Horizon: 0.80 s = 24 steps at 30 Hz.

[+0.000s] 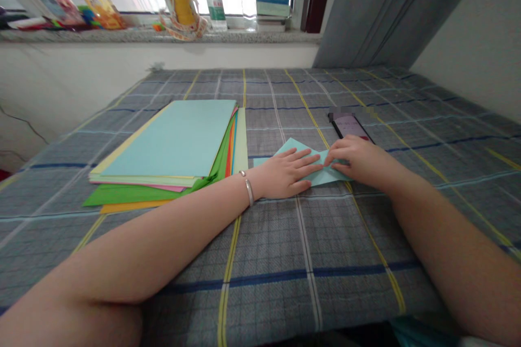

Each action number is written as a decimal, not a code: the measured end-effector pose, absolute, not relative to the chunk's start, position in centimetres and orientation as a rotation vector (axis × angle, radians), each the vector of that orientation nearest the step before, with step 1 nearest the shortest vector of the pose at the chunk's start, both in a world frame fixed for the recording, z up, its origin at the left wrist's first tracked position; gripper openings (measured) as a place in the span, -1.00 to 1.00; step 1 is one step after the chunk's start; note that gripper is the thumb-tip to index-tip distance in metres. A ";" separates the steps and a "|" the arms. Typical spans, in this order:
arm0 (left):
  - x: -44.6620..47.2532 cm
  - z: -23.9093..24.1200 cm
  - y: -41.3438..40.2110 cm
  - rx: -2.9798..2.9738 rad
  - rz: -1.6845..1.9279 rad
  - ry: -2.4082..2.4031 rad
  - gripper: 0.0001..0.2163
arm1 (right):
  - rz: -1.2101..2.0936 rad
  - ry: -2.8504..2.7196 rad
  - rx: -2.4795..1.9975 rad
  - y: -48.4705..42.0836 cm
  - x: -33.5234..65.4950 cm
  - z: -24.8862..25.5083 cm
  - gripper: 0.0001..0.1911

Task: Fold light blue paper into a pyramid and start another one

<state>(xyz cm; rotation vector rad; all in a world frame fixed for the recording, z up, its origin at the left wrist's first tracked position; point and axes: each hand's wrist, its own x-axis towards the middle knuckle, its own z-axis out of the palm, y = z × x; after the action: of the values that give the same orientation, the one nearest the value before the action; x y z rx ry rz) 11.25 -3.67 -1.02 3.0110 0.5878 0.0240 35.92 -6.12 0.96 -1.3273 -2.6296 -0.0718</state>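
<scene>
A small folded sheet of light blue paper (pixel 296 147) lies on the grey plaid cloth (pixel 285 238) in the middle. My left hand (pixel 285 172) rests flat on its left part, fingers stretched out and pressing it down. A silver bracelet (pixel 247 187) circles that wrist. My right hand (pixel 355 158) sits on the paper's right part with fingers curled, their tips pressing the fold next to the left fingertips. Much of the paper is hidden under both hands.
A stack of coloured paper sheets (pixel 175 143), light blue on top, lies to the left. A phone (pixel 349 124) lies just beyond my right hand. The windowsill (pixel 163 35) at the back carries bottles and boxes. A grey curtain (pixel 382 5) hangs at right.
</scene>
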 end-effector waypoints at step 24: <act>11.6 -1.1 -3.6 3.084 0.105 0.465 -0.48 | 0.543 -1.883 -1.836 -4.4 36.2 -0.7 -0.73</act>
<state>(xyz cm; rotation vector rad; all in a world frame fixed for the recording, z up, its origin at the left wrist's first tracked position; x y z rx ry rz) 11.64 -3.64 -1.07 3.0841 0.4650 0.1055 36.16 -4.42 -0.71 -1.8361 -1.8835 0.5429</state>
